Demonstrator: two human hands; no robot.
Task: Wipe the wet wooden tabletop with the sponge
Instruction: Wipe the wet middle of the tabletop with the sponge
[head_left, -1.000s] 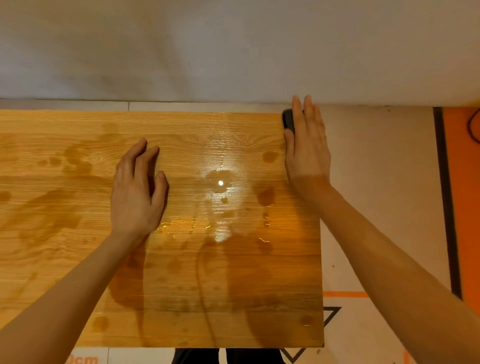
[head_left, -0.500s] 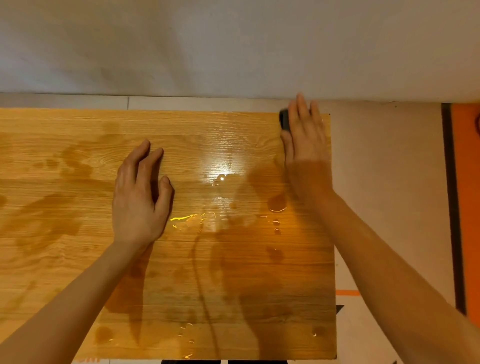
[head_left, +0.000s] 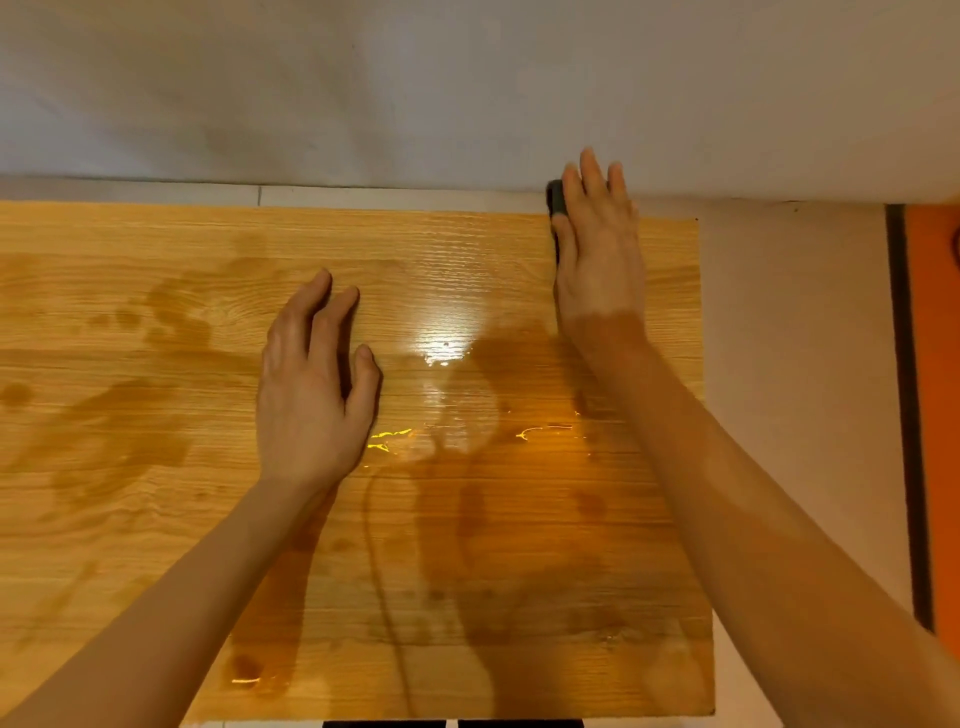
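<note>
Head view: right hand (head_left: 597, 249) flat, pressing dark sponge (head_left: 556, 197) at tabletop (head_left: 156, 519) far edge; left hand (head_left: 311, 395) released, resting mid-surface.

We see two bare forearms entering from 7 and 5 o'clock, with no sleeve, watch or ring showing in what is visible. The left hand (head_left: 311, 395) lies nearer 9 o'clock, the right hand (head_left: 597, 249) nearer 1 o'clock; nails are short and unpainted
</note>
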